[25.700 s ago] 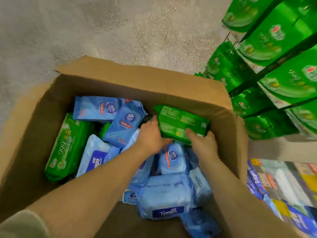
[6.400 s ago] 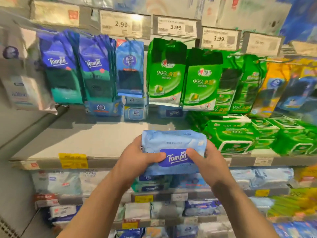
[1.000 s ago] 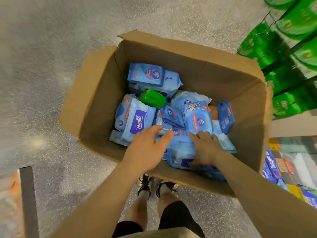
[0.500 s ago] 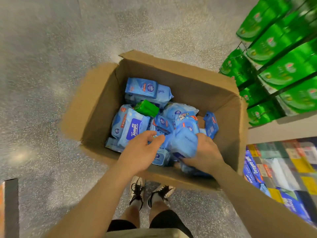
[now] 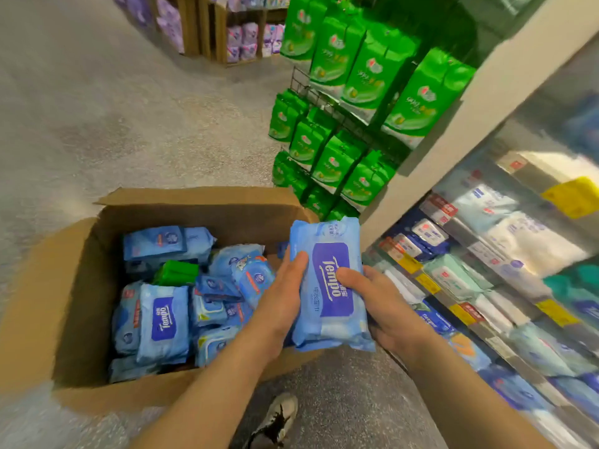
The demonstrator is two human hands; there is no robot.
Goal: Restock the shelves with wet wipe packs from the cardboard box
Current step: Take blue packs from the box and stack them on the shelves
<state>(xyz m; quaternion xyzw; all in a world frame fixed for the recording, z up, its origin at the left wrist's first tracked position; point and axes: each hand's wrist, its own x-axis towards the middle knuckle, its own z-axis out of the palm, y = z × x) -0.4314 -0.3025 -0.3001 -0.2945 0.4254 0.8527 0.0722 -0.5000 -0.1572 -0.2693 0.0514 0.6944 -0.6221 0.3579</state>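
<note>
The shelves (image 5: 505, 286) at three o'clock are smearing into blur, so their labels and price tags are not reading. The Tempo pack (image 5: 329, 286) is hiding the fingers of the left hand (image 5: 282, 303) and the right hand (image 5: 385, 306) behind it, leaving only thumbs showing. The cardboard box (image 5: 42, 303) is running past the nine o'clock edge. A shoe (image 5: 275, 419) at six o'clock is being cut off. Purple goods (image 5: 240, 40) at twelve o'clock are too small to identify.
</note>
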